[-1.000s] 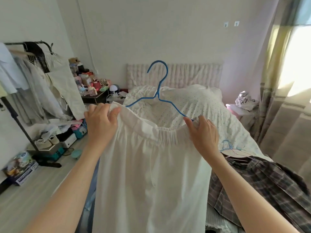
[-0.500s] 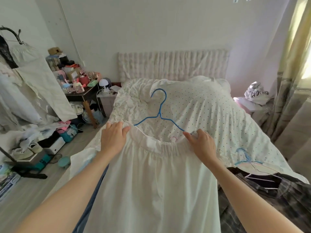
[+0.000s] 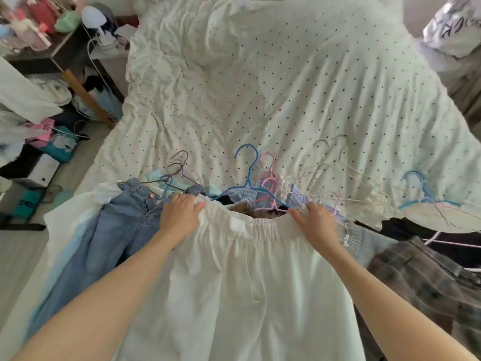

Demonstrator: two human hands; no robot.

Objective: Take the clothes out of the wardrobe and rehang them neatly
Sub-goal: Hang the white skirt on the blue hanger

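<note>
White cotton-looking garment (image 3: 242, 282), elastic waistband and all, was stretched flat between the person's two hands, with the waistband running left to right and the rest of the cloth trailing back toward the camera. Left hand (image 3: 179, 213) had its fingers curled over the left end of the waistband, right hand (image 3: 316, 225) pinched the right end, so both were gripping the same piece, about equally close to it. A blue hanger (image 3: 249, 178) was threaded into the waist opening, its hook pointing away from the person, up the bed, and its shoulders running the same way as the waistband. So the hook sat just beyond the fingertips, roughly midway between the hands, and either one could probably reach it.

All of it lay low over the foot of the bed (image 3: 286, 95), which had a rumpled dotted cover. Under and around the garment was a pile: jeans (image 3: 122, 225) on the left, a pink hanger (image 3: 268, 183) just beside the blue one, grey wire hangers (image 3: 179, 165) further left, a plaid garment (image 3: 426, 277) on the right. A cluttered side table (image 3: 65, 56) stood at the far left. Best guess is the piece was being laid on the pile, already on its hanger.
</note>
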